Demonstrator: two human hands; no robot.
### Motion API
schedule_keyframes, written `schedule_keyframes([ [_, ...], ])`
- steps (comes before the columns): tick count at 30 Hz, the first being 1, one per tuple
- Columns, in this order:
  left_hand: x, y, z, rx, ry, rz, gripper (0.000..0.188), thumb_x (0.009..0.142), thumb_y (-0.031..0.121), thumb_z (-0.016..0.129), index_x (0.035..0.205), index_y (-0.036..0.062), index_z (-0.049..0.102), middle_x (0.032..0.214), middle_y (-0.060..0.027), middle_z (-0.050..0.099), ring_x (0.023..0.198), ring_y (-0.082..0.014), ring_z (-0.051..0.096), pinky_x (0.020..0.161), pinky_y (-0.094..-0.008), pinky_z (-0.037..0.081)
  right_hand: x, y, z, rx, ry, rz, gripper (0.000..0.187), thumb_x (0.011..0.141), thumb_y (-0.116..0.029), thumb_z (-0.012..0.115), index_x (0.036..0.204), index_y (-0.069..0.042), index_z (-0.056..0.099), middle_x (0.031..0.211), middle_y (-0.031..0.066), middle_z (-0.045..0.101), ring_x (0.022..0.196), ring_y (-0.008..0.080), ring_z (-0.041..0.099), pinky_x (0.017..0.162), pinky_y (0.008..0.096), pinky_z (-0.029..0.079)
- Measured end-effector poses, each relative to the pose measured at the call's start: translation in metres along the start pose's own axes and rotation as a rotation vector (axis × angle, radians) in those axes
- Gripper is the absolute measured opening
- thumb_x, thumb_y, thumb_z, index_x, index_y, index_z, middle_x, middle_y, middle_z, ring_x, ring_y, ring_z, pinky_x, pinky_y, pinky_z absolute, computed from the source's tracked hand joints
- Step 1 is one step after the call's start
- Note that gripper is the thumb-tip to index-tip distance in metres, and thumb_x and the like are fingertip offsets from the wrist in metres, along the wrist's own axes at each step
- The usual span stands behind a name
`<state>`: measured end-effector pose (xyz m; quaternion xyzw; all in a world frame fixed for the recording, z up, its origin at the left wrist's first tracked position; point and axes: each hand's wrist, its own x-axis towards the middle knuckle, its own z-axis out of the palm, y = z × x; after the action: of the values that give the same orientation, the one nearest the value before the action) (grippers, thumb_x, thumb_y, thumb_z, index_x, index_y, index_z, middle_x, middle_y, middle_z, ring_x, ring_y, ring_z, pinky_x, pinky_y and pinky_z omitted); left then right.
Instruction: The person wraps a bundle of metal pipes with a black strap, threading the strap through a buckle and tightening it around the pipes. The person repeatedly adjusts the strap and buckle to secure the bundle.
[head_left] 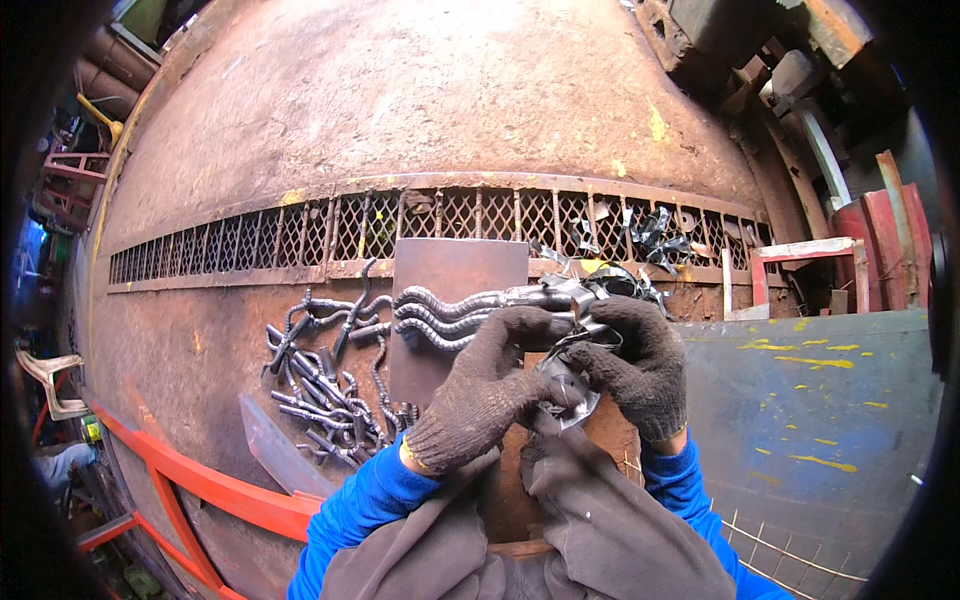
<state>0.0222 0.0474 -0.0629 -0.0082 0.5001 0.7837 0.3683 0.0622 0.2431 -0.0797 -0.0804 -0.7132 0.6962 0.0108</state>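
Note:
Both my hands wear dark knitted gloves and meet in front of my knees. My left hand (478, 395) is closed, its fingertips against a crumpled, shiny dark strip (570, 393) that looks like film or tape. My right hand (640, 368) pinches the same strip from the other side, with a loop of it between the hands. Just beyond lie several bent, ribbed metal rods (440, 318) side by side on a flat brown metal plate (460, 262). Their right ends run behind my fingers, so I cannot tell whether the strip touches them.
A heap of similar bent rods (325, 390) lies on the floor at left, beside a clear sheet (270, 445) and a red metal frame (230, 490). Beyond runs a floor grating (290, 240), with shiny dark scraps (655, 235) on it. A large grey sheet (800, 400) lies at right.

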Motion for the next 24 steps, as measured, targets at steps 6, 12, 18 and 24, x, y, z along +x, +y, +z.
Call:
schedule_keyframes([
  [6, 0.003, 0.000, -0.001, 0.095, 0.225, -0.109, 0.036, 0.095, 0.011, 0.064, 0.126, -0.0010, 0.051, 0.092, -0.0089, 0.064, 0.076, -0.0139, 0.065, 0.064, -0.0267, 0.056, -0.007, 0.007, 0.005, 0.050, 0.067, -0.106, 0.047, 0.077, 0.002, 0.083, 0.120, 0.000, 0.063, 0.113, 0.0064, 0.065, 0.098, 0.0116, 0.064, 0.081, 0.0258, 0.056],
  [12, 0.002, -0.007, -0.001, 0.233, 0.257, -0.043, 0.025, 0.100, 0.027, 0.059, 0.113, 0.0063, 0.058, 0.084, -0.0032, 0.063, 0.064, -0.0124, 0.062, 0.053, -0.0257, 0.051, -0.003, 0.014, 0.012, -0.310, 0.142, -0.387, 0.046, 0.073, 0.001, 0.085, 0.116, -0.003, 0.066, 0.095, 0.0077, 0.067, 0.073, 0.0121, 0.060, 0.060, 0.0272, 0.050],
  [18, 0.002, 0.000, 0.002, -0.297, 0.214, -0.388, 0.031, 0.103, 0.039, 0.051, 0.106, 0.0097, 0.060, 0.080, -0.0041, 0.064, 0.056, -0.0172, 0.060, 0.046, -0.0272, 0.050, -0.003, 0.014, 0.014, -0.350, 0.218, -0.488, 0.048, 0.070, 0.001, 0.085, 0.114, -0.002, 0.066, 0.100, 0.0118, 0.069, 0.082, 0.0222, 0.064, 0.073, 0.0338, 0.053],
  [24, 0.000, -0.018, -0.019, 0.708, -0.042, 0.277, 0.026, 0.096, 0.009, 0.057, 0.121, 0.0032, 0.060, 0.094, -0.0067, 0.067, 0.083, -0.0155, 0.065, 0.073, -0.0258, 0.054, -0.005, 0.020, 0.021, -0.477, 0.427, -0.563, 0.052, 0.074, 0.004, 0.081, 0.122, -0.002, 0.061, 0.109, 0.0132, 0.066, 0.103, 0.0273, 0.064, 0.088, 0.0374, 0.051],
])
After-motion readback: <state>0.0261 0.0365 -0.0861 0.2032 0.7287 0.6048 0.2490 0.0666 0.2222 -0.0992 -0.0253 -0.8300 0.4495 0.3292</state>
